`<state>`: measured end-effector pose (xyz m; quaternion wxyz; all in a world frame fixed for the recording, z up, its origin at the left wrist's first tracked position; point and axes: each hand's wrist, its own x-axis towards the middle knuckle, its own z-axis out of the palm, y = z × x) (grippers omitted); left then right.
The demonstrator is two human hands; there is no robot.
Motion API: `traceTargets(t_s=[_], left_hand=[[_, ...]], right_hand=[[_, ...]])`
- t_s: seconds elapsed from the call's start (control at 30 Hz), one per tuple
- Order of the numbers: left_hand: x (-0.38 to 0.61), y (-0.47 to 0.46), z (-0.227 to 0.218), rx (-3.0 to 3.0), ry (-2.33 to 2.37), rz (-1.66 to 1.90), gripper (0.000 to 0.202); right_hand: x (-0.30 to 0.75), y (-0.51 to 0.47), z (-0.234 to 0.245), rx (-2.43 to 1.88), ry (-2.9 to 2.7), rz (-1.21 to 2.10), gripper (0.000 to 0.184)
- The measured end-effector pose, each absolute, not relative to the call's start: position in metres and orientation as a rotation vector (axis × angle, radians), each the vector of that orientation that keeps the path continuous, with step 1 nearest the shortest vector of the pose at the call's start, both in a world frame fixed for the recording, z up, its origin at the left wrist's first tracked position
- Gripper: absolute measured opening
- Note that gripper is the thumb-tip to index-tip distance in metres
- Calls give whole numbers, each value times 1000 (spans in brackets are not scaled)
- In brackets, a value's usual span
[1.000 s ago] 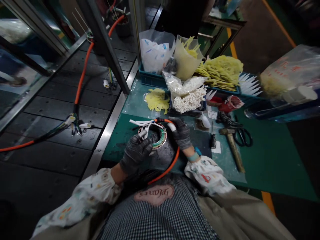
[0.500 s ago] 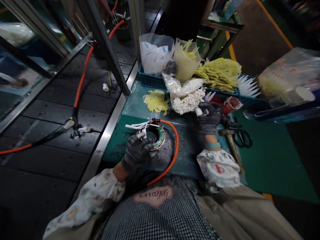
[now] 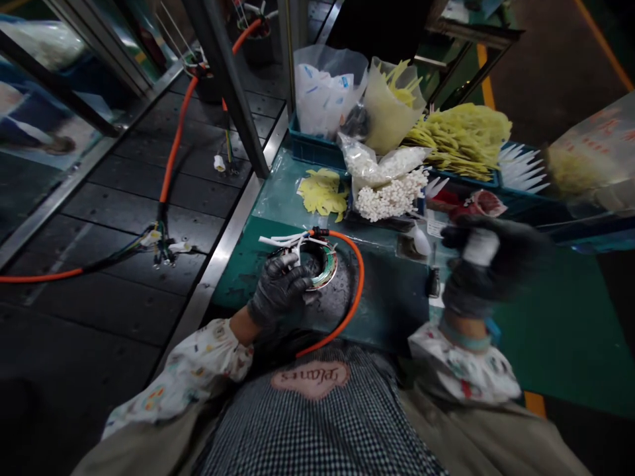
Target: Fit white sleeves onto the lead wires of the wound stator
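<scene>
At the bench, my left hand (image 3: 280, 285), in a dark glove, is closed on the near left rim of a ring-shaped motor stator (image 3: 328, 266). White sleeved leads (image 3: 282, 241) stick out at its far left side. An orange cable (image 3: 359, 268) joins at the back and curves round to the right towards my apron. My right hand (image 3: 489, 264) is over the right side of the bench, smeared by motion. A white patch shows at its fingers; I cannot make out whether it is something held. To its left lie a white bulb-shaped bottle (image 3: 421, 239) and a dark-handled tool (image 3: 434, 283).
Behind the stator are yellow slips (image 3: 323, 193) and a bundle of white tubes (image 3: 389, 197). Blue bins (image 3: 315, 147) hold bags, yellow strips (image 3: 461, 142) and white pointed pieces (image 3: 520, 168). A conveyor (image 3: 124, 311) with orange-cabled parts runs along the left, past a metal post (image 3: 225, 86).
My right hand has moved right and towards me from beside the white tubes, uncovering the white bottle on the bench. My left hand stays on the stator. The whole view has shifted slightly.
</scene>
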<state>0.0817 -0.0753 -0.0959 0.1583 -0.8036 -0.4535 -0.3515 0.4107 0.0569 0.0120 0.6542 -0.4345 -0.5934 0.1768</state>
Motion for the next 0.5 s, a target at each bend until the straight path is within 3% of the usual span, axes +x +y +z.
traceTargets(t_s=[0.17, 0.37, 0.5], left_hand=[[79, -73, -90, -2314, -1235, -998, 18], [83, -77, -94, -2301, -1278, -950, 16], [91, -78, -88, -2220, -1343, -898, 21]], right_hand=[[384, -10, 37, -971, -1614, 720, 14], [363, -28, -13, -1113, -1681, 252, 31], [360, -50, -11, -1049, -1613, 456, 34]])
